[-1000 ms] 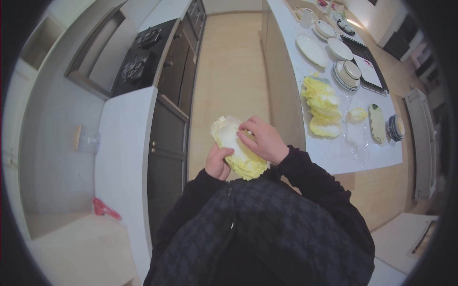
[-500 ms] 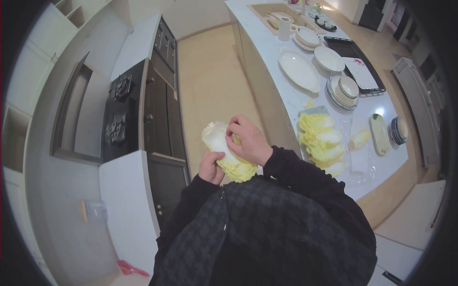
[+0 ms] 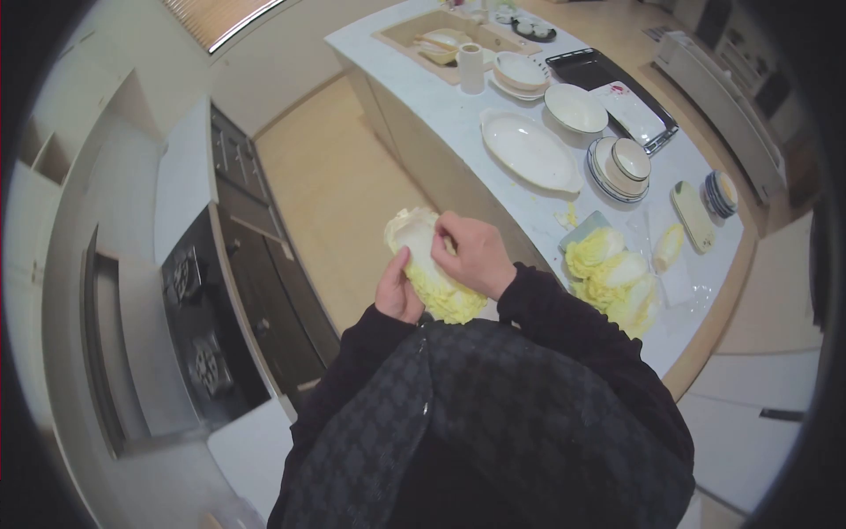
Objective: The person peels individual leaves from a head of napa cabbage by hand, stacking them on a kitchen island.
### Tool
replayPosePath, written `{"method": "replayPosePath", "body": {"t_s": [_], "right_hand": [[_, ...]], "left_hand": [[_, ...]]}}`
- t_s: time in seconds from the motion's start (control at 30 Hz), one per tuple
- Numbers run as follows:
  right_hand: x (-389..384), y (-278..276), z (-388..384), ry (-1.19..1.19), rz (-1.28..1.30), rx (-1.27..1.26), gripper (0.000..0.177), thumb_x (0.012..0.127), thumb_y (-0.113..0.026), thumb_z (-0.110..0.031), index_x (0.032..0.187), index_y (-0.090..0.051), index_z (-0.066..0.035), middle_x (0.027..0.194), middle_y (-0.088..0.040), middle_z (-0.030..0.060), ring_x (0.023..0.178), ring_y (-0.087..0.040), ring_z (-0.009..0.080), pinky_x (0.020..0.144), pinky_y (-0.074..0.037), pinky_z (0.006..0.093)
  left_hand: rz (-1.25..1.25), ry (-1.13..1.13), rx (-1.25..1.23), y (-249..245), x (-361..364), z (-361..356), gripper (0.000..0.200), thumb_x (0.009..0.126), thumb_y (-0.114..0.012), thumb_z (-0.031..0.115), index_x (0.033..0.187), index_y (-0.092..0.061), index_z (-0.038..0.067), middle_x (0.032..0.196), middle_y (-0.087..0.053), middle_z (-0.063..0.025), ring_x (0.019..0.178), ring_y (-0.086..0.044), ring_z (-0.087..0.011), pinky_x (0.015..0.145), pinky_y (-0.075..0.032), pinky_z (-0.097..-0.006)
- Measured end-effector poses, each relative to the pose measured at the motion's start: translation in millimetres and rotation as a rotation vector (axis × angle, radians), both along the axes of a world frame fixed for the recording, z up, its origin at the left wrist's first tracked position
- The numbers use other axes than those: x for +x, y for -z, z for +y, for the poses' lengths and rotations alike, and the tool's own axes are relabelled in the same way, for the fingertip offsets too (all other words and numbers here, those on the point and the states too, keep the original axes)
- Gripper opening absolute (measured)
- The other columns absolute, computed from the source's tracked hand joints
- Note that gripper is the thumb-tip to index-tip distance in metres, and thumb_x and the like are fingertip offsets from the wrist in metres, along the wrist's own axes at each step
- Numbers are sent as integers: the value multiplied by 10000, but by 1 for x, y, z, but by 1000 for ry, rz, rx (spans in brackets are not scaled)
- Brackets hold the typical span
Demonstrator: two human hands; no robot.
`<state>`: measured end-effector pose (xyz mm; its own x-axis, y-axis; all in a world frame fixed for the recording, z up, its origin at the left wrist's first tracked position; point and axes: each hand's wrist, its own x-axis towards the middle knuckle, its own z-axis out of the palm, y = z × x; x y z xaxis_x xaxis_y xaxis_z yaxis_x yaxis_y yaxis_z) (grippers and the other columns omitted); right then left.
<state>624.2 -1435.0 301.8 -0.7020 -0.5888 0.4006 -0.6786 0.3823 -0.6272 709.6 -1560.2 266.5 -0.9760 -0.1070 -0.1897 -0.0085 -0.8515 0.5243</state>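
Cabbage (image 3: 421, 249), a pale-ribbed piece with frilly yellow edges, is between the person's two hands, held up in front of the body, nearer the wearer than the oval dish (image 3: 530, 152) and to that dish's left. It appears to hang short of the bench (image 3: 432, 101), with floor (image 3: 326, 172) showing past it.

The left hand (image 3: 399, 291) is clamped along its side, thumb near the rim; the other fingers are hidden beneath. The right hand (image 3: 474, 253) bends its fingertips against the pale inner face; whether they pinch a leaf or only press cannot be made out.

On the near side of the oval dish, a pile of leaves (image 3: 612, 278) lies across a pale board (image 3: 584, 226) and past its end, with yellow scraps (image 3: 567, 216) between board and dish. Right of the pile from the oval dish, a loose piece (image 3: 668, 247) lies by itself.

A hard tug from the right hand could, I judge, split the leaf across its rib instead of freeing it whole. Were the left hand's hold to slacken under that pull, the piece could twist out and drop floorward, since nothing visible would catch it. The right sleeve (image 3: 586, 322) comes close to the pile in this view; a wide elbow swing might drag leaves off the board.
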Motion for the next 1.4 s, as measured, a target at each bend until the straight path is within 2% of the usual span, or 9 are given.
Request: {"method": "replayPosePath", "body": {"t_s": [0.1,0.2,0.3,0.4,0.57,0.9,1.2,1.3,1.4], "right_hand": [[-16,-7,-24,146,-121,-35,91,864,-570,-165,816,-515,-110,638,-526,28,536,-475,195,559,-381,348],[-29,-12,-36,241,-177,-93,75,849,-583,-140,804,-535,-103,664,-541,9,559,-475,148,573,-387,305],[-38,-18,-42,325,-303,-169,67,859,-576,-116,818,-529,-92,710,-540,14,611,-468,136,608,-386,286],[-54,-22,-52,406,-359,-218,108,857,-611,-118,811,-513,-110,717,-532,-15,592,-434,105,602,-366,263],[-98,-15,-58,535,-460,-284,202,831,-715,-192,969,-588,-115,771,-588,-19,652,-475,105,681,-401,269],[-262,19,-11,707,-702,-905,195,875,-722,-191,961,-570,-103,713,-612,-6,622,-555,71,594,-453,225],[-323,117,15,970,-895,-521,203,921,-637,-240,1009,-590,-64,937,-592,75,848,-563,169,700,-463,283],[-325,127,4,1009,-919,-519,133,890,-612,-205,901,-559,-83,837,-563,56,758,-538,157,622,-458,284],[-329,137,1,1065,-728,-135,128,862,-578,-206,798,-537,-103,753,-546,31,711,-488,191,677,-408,329]], "left_hand": [[72,61,-47,-16,-32,-29,622,988,-430,486,1434,-401,53,1411,-497,-143,1305,-477,-272,1118,-365,-394],[2,153,-1,-17,-58,-47,602,990,-423,503,1417,-444,79,1382,-531,-135,1276,-506,-270,1095,-387,-386],[-120,339,-2,-9,-84,-62,472,986,-415,350,1343,-513,57,1311,-577,-151,1216,-551,-278,1037,-446,-382],[-185,403,-184,-19,-113,-69,275,921,-605,208,1150,-608,56,1053,-660,-94,982,-642,-210,832,-532,-326],[-115,479,-303,-14,-164,-69,336,939,-630,283,1213,-570,96,1059,-658,-60,974,-647,-175,806,-540,-295],[-445,390,-261,1,-288,-99,478,944,-580,179,1378,-440,35,1349,-543,-157,1227,-538,-332,1051,-443,-435],[-370,343,-220,-7,-348,-146,569,865,-666,231,1367,-448,73,1331,-544,-164,1219,-543,-336,1009,-479,-436],[-367,359,-218,-7,-370,-154,552,892,-624,215,1383,-438,46,1350,-536,-186,1236,-532,-350,1035,-458,-451],[-356,409,-193,7,-397,-161,539,890,-617,193,1376,-446,34,1330,-549,-190,1218,-543,-356,1022,-467,-458]]}}
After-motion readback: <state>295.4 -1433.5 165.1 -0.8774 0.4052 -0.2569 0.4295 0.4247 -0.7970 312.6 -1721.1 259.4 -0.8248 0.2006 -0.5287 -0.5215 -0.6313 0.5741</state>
